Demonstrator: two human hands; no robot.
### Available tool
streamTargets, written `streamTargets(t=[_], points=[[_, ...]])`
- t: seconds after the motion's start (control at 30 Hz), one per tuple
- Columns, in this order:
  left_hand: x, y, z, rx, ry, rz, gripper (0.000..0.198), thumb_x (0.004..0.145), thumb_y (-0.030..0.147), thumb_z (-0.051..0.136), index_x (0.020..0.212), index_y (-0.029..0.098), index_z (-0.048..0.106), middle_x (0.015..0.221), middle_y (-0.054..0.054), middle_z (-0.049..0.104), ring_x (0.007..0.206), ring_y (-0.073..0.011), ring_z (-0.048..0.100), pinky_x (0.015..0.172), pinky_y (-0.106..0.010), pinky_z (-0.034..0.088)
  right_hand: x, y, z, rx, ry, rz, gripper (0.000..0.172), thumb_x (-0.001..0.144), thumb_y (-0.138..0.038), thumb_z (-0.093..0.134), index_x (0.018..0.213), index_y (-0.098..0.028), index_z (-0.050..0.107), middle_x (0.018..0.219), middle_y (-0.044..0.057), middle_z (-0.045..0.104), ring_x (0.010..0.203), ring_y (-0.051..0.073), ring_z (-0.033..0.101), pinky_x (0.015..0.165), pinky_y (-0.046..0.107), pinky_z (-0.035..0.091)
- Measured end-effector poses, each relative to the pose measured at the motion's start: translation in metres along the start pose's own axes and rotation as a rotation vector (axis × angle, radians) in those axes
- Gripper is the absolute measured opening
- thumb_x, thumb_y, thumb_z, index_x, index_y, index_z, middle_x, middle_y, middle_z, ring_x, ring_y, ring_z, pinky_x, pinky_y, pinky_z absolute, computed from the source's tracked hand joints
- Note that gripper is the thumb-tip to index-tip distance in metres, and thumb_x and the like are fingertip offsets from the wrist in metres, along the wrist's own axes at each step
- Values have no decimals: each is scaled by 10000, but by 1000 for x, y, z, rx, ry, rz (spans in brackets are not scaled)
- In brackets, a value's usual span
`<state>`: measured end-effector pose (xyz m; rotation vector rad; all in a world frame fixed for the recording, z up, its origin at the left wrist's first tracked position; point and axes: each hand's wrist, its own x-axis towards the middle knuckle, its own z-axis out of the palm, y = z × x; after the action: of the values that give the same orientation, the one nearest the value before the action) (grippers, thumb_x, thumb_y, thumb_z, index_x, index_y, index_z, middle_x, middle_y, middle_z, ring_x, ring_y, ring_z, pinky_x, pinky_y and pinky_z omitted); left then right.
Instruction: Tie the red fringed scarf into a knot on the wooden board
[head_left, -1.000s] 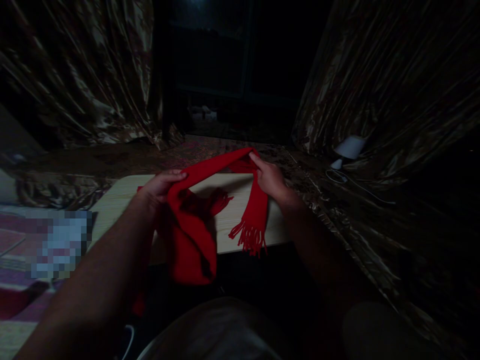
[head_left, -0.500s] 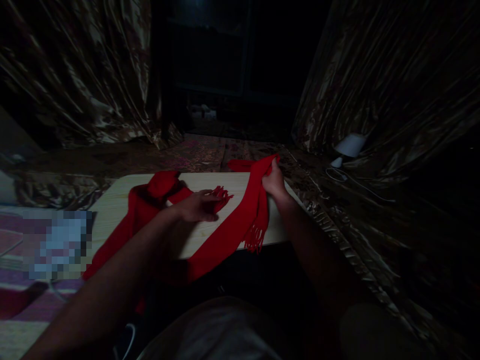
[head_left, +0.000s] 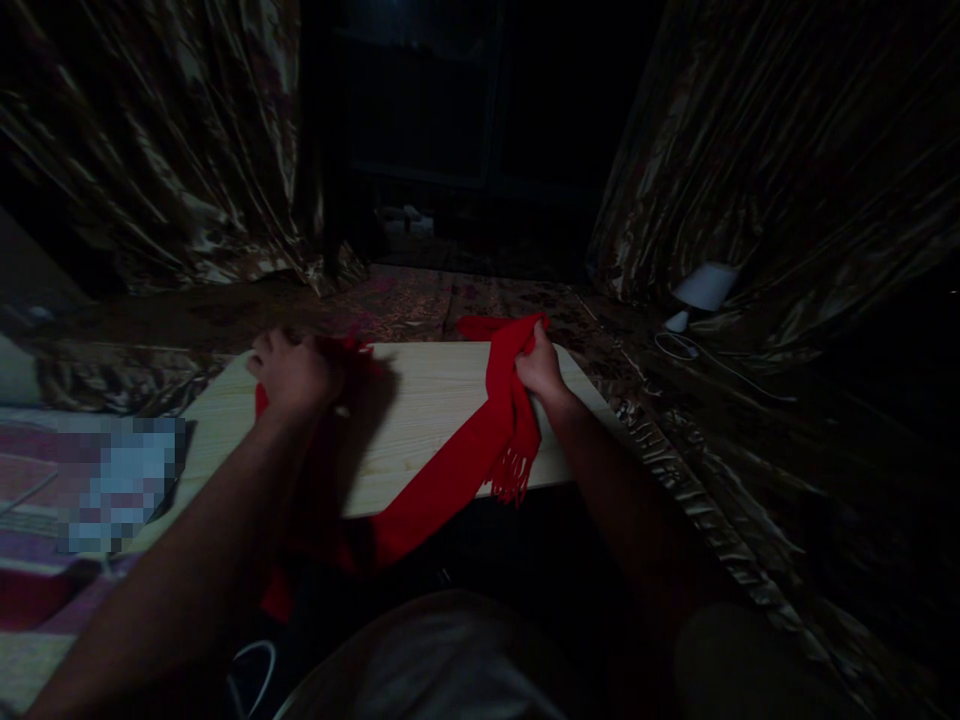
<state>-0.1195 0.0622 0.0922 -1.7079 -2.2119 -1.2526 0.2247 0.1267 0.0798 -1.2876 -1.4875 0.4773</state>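
Note:
A long red scarf (head_left: 442, 480) with fringed ends runs across the pale wooden tabletop (head_left: 420, 400), and its middle sags over the near edge toward my lap. At the far left of the top, my left hand (head_left: 296, 372) is curled over a bunched part of the scarf, with some fringe beside it; its grip is partly hidden. My right hand (head_left: 540, 368) pinches a fold of the scarf near the far right corner, thumb up. One fringed end hangs below that hand, and another fold extends past the table's far edge.
To the left lies a blurred pale-blue item (head_left: 131, 485) on striped cloth (head_left: 30, 500). A small white lamp (head_left: 705, 288) with a cord stands at right. Patterned curtains (head_left: 180, 150) flank a dark window. A white cable (head_left: 259, 655) loops near my lap.
My left hand has moved left and away from me, from the table's middle to the bunched scarf, and the fringe there went along. My right hand has shifted slightly left, still gripping the scarf.

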Motion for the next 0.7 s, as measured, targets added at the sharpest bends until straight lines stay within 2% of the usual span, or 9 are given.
streamTargets(t=[0.03, 0.07, 0.13, 0.2, 0.27, 0.4, 0.57, 0.63, 0.7], points=[[-4, 9, 1, 14, 32, 52, 402, 744, 254, 733, 1118, 117, 678, 1472, -200, 463, 1389, -512, 282, 1124, -659, 206, 0, -2, 2, 27, 0, -20, 843, 717, -31, 553, 1529, -133, 355, 1306, 108, 663, 1137, 202, 649, 1073, 357, 463], [-10, 20, 5, -74, -60, 80, 418, 750, 260, 737, 1141, 127, 675, 1443, -184, 502, 1374, -468, 353, 1132, -600, 266, 0, -4, 5, 57, 1, -43, 847, 728, -39, 555, 1540, -139, 335, 1344, 107, 640, 1175, 196, 631, 1093, 361, 444], [-28, 47, 22, -393, -361, -5, 423, 812, 300, 696, 1203, 141, 656, 1298, -156, 632, 1238, -347, 553, 1080, -472, 404, 1, -11, 11, 118, 4, -87, 859, 761, -76, 572, 1565, -158, 279, 1408, 105, 592, 1241, 190, 593, 1121, 374, 413], [-49, 73, 45, -708, -647, -131, 489, 833, 344, 691, 1268, 133, 620, 1236, -151, 675, 1139, -282, 631, 1020, -408, 467, 1, -20, 15, 164, 1, -126, 882, 794, -136, 608, 1585, -178, 220, 1445, 109, 557, 1278, 192, 569, 1132, 393, 397], [-67, 92, 66, -939, -761, -255, 565, 771, 323, 763, 1280, 138, 602, 1216, -143, 690, 1077, -242, 664, 972, -364, 499, 0, -29, 16, 183, -7, -177, 912, 818, -192, 639, 1598, -187, 166, 1465, 115, 535, 1295, 192, 556, 1135, 405, 395], [-80, 100, 83, -1268, -876, -376, 551, 651, 346, 860, 1125, 152, 657, 1016, -104, 749, 859, -204, 714, 827, -333, 557, -1, -43, 8, 146, -19, -268, 938, 843, -236, 659, 1609, -212, 119, 1483, 102, 514, 1313, 185, 540, 1133, 397, 406], [-64, 83, 71, -1284, -1054, -378, 328, 597, 258, 855, 855, 139, 691, 834, -68, 748, 722, -183, 708, 743, -308, 572, 1, -30, -4, 169, -29, -208, 982, 800, -185, 688, 1608, -210, 130, 1435, 108, 563, 1251, 200, 591, 1088, 412, 458], [-55, 76, 64, -1237, -1038, -389, 257, 637, 240, 815, 839, 149, 684, 804, -56, 742, 688, -176, 701, 697, -299, 573, -1, -19, -6, 213, -82, -102, 991, 772, -147, 684, 1603, -195, 148, 1379, 110, 612, 1179, 204, 637, 1032, 406, 509], [-40, 73, 61, -1142, -949, -377, 184, 690, 230, 775, 812, 152, 661, 738, -38, 719, 625, -160, 675, 636, -282, 560, -5, -8, -8, 264, -162, 20, 1006, 740, -109, 679, 1600, -202, 164, 1310, 101, 661, 1076, 205, 686, 950, 397, 563]])
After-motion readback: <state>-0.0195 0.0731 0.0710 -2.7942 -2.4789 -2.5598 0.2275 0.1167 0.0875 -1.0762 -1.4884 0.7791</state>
